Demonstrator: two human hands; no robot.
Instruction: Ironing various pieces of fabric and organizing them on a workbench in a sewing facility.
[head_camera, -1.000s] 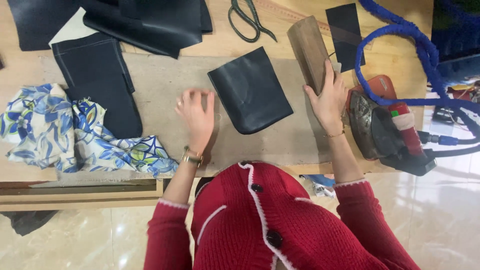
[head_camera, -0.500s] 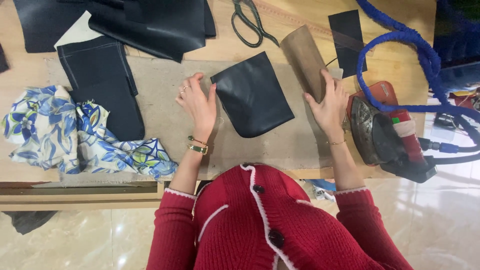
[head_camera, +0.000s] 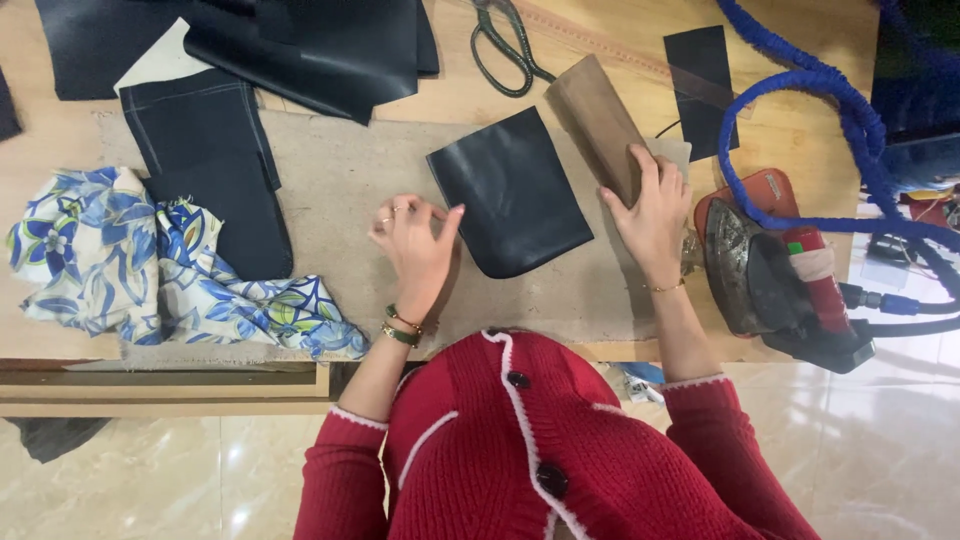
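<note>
**A:** so what's on the bench right now?

**B:** a dark leather piece (head_camera: 512, 195), pocket-shaped with a rounded bottom, lying flat on the grey felt mat (head_camera: 330, 190) in the middle of the table. Left hand (head_camera: 415, 245) is just beside its left edge, fingers loosely curled, thumb out toward the leather, not gripping anything as far as I can see.

**A:** and the other one?

**B:** right hand (head_camera: 650, 215) is lying on the lower end of a brown block (head_camera: 598, 125) right of the leather, fingers draped over it, more resting than clamped. Iron (head_camera: 775, 275) sits near that wrist with a blue cord (head_camera: 800, 110) looping behind it.

**A:** anything else?

**B:** scissors (head_camera: 505, 45) up top, flowery cloth (head_camera: 170, 270) far left, more dark pieces (head_camera: 300, 45) stacked at the back.
</note>
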